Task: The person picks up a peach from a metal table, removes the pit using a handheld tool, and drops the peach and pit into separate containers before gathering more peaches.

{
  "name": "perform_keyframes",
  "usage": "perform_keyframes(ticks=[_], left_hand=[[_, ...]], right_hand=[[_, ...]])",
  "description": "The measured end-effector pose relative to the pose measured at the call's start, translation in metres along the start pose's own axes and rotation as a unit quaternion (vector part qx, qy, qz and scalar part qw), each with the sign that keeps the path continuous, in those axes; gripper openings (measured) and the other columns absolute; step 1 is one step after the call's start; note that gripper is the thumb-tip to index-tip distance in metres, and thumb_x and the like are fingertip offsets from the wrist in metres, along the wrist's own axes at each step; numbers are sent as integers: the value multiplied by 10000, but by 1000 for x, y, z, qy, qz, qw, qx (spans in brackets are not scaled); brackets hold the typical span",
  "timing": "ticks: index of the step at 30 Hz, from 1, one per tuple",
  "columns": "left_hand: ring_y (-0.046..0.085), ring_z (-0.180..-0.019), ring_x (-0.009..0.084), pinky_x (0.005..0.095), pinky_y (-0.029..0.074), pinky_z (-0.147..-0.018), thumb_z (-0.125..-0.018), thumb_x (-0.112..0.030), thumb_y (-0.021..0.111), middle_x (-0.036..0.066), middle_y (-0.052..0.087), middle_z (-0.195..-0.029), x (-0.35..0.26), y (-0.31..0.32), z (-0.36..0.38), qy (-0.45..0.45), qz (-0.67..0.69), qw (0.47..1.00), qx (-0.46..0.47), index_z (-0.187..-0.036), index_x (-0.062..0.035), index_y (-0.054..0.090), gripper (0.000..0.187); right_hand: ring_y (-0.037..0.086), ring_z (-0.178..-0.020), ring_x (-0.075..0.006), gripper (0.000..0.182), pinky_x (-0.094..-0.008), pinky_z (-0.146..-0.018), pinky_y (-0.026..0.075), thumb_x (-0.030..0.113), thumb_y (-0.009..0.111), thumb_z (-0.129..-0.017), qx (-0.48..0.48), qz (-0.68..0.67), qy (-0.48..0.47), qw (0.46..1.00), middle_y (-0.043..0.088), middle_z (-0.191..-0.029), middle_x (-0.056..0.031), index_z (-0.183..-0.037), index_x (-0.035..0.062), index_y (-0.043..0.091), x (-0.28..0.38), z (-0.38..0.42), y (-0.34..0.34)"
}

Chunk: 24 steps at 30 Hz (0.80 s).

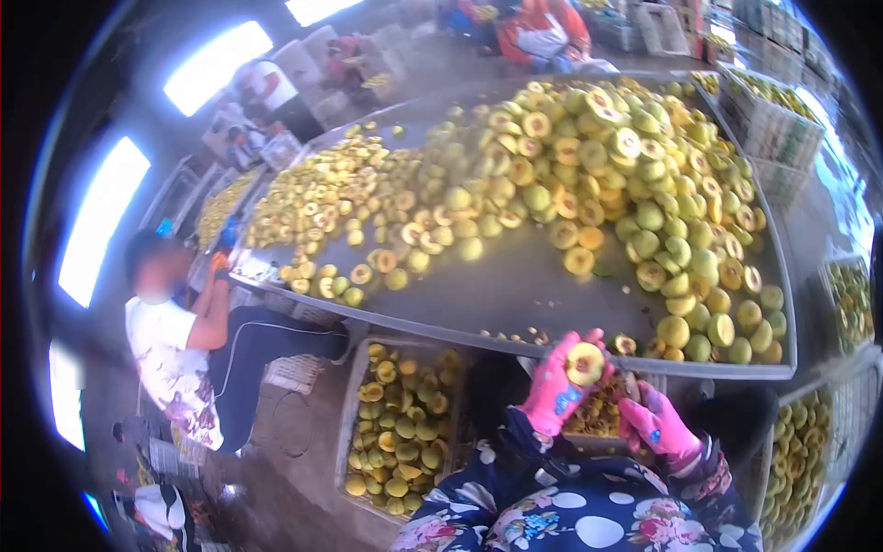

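My left hand (553, 390), in a pink glove, holds up a halved peach-like fruit (584, 364) by the table's near edge. The cut face is pale yellow with a darker centre and points up toward me. To its right, my right hand (659, 425), also gloved in pink, is closed with the thumb side toward the fruit. Something small and brownish shows at its fingertips, too blurred to name. Below and between both hands sits a container of small yellow-brown pieces (593, 416). Over the metal table (460, 308) spreads a large heap of whole-looking and halved fruit (589, 156).
A crate of fruit (400, 428) stands on the floor to my left, another (796, 460) to my right. At the table's left end a person in a white shirt (175, 350) sits working. Stacked crates (773, 129) and more people (543, 32) are farther back.
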State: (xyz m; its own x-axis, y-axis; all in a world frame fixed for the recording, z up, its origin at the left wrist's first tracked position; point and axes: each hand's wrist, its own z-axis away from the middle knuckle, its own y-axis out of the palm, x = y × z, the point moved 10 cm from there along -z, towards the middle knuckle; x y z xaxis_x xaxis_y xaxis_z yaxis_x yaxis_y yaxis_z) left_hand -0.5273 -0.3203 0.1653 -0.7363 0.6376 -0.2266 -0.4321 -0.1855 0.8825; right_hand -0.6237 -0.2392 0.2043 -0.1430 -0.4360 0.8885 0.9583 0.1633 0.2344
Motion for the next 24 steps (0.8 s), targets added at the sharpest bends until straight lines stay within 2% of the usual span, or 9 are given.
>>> perform_keyframes(ticks=[1,3,5,7,9,15,19,22,24], left_hand=[[574,-993,294,449,483,-879,-951,-303,465,153,585,-1080,5,-1,-3,-52,57,996,43,-1193,26,522,412],[569,-1009,311,448,485,-869,-957,-326,453,165,583,-1099,-1,-2,1,-10,16,1000,-2,-1190,27,521,427],[564,-1024,328,449,483,-871,-961,-340,444,173,580,-1118,0,-4,3,-7,1,1000,-2,-1193,30,515,442],[562,-1039,335,444,486,-873,-963,-343,433,185,576,-1123,-5,-2,8,38,-86,995,-29,-1184,47,511,454],[601,-968,304,399,535,-797,-964,-305,454,190,591,-1079,-8,7,14,68,-127,989,-24,-1158,58,520,417],[613,-945,269,372,545,-775,-959,-283,475,162,603,-1062,-4,17,22,100,-208,973,-33,-1134,34,539,367],[617,-896,243,353,545,-748,-955,-278,489,143,611,-1037,4,17,23,103,-223,968,-47,-1120,17,551,344],[618,-822,219,332,541,-701,-949,-283,502,129,619,-995,6,17,22,118,-232,964,-49,-1085,15,568,334],[613,-762,201,310,535,-656,-944,-287,513,120,624,-959,8,12,19,123,-246,960,-58,-1047,17,585,329]], right_hand=[[499,-469,-78,301,-207,-420,404,297,529,-932,9,-9,13,1000,550,-698,-27,-1041,28,450,-4,1,3],[497,-474,-74,316,-204,-432,409,319,540,-926,12,8,36,999,550,-697,-24,-1028,32,457,-7,2,7],[508,-488,-75,313,-206,-445,413,336,532,-930,10,16,49,999,549,-688,-19,-988,35,468,-9,4,11],[522,-503,-79,297,-215,-451,416,328,510,-943,18,75,53,996,556,-693,-23,-954,34,473,-10,5,15],[530,-516,-82,288,-222,-468,422,321,500,-948,24,86,37,995,560,-708,-32,-933,34,477,-13,4,17],[539,-520,-73,300,-205,-482,434,320,477,-956,22,76,28,996,572,-700,-14,-1029,30,479,-11,0,21],[538,-523,-79,284,-215,-484,440,297,469,-962,6,88,20,996,569,-704,-17,-1039,25,481,-15,-3,20],[539,-534,-77,282,-227,-485,437,277,473,-961,-1,124,16,992,566,-709,-30,-1059,12,469,-16,-4,20],[558,-530,-132,285,-262,-492,445,249,484,-951,-9,208,-31,978,573,-702,-65,-1079,-4,454,-13,-6,20]])
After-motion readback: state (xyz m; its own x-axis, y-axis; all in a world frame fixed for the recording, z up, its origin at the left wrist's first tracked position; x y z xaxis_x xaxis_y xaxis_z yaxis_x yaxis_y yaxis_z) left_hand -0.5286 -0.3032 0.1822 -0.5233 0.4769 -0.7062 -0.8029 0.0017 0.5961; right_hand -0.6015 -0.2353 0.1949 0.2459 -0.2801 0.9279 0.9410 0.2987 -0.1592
